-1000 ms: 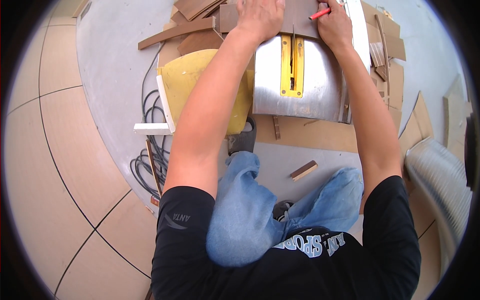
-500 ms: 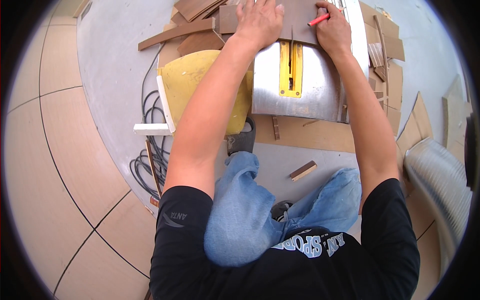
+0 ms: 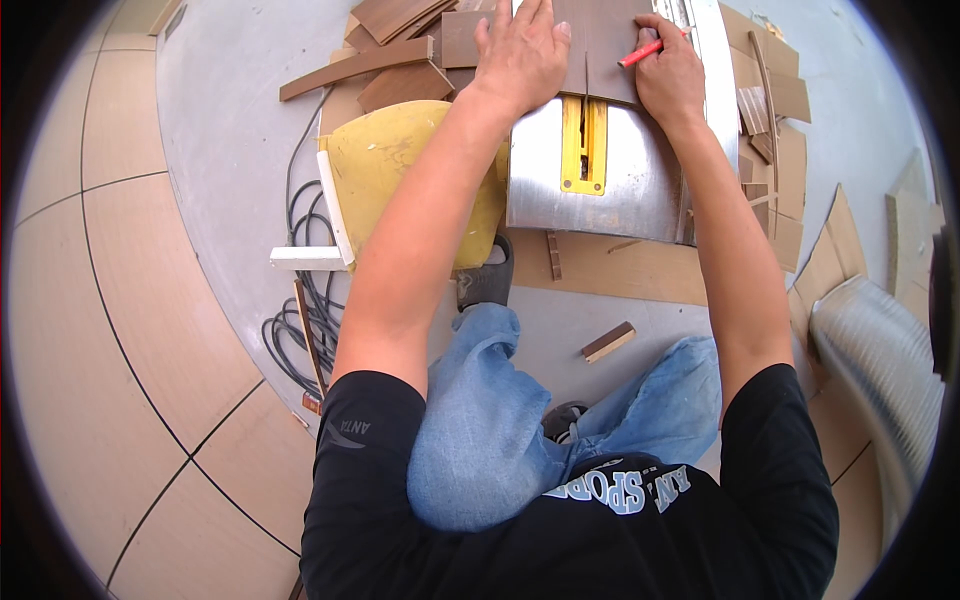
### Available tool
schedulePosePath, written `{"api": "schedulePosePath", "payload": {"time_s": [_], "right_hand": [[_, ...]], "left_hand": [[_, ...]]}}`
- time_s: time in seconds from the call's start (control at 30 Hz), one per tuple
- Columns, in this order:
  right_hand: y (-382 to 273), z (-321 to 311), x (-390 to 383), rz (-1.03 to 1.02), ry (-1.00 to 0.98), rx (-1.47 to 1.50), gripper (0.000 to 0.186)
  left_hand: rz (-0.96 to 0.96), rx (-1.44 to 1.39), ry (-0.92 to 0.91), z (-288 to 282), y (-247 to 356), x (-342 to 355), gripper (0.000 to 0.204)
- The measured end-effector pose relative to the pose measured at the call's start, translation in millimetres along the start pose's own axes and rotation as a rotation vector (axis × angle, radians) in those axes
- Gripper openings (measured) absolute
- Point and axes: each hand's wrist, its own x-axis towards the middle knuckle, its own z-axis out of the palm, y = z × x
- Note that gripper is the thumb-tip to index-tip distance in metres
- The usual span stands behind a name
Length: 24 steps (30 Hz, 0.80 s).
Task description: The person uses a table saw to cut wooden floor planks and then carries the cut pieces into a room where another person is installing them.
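A brown wooden board (image 3: 605,30) lies on the steel top (image 3: 644,170) of a table saw, across the thin blade above its yellow insert (image 3: 570,155). My left hand (image 3: 522,62) rests on the board's left part, fingers spread. At the board's right side, my right hand (image 3: 668,78) is closed round a red pencil (image 3: 638,55) and touches the board beside the white metal rail (image 3: 720,110).
Brown offcuts (image 3: 395,85) and a yellow panel (image 3: 375,150) sit left of the saw, black cable (image 3: 295,340) below them. Cardboard (image 3: 785,90) and wood scraps flank the right; silver ribbed roll (image 3: 875,370) lies lower right. A small block (image 3: 608,342) is on the floor.
The board and both my hands have slid toward me, down in the picture, covering less of the yellow insert's surroundings at the far end. The pencil stays in my right hand.
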Motion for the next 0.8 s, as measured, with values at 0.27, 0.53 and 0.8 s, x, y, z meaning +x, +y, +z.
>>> {"api": "schedulePosePath", "payload": {"time_s": [0.27,0.53,0.8], "right_hand": [[9.9,3.2,-9.5,-0.073,0.067,0.004,0.025],[3.4,-2.8,-19.6,-0.070,0.060,0.014,0.021],[-5.5,-9.2,-32.4,-0.071,0.054,0.053,0.019]], "left_hand": [[0.006,-0.053,0.016,-0.5,2.0,-12.0,0.061],[0.009,-0.043,-0.040,-2.6,3.5,-20.1,0.062],[0.092,-0.012,0.107,9.6,-0.8,-30.4,0.059]]}}
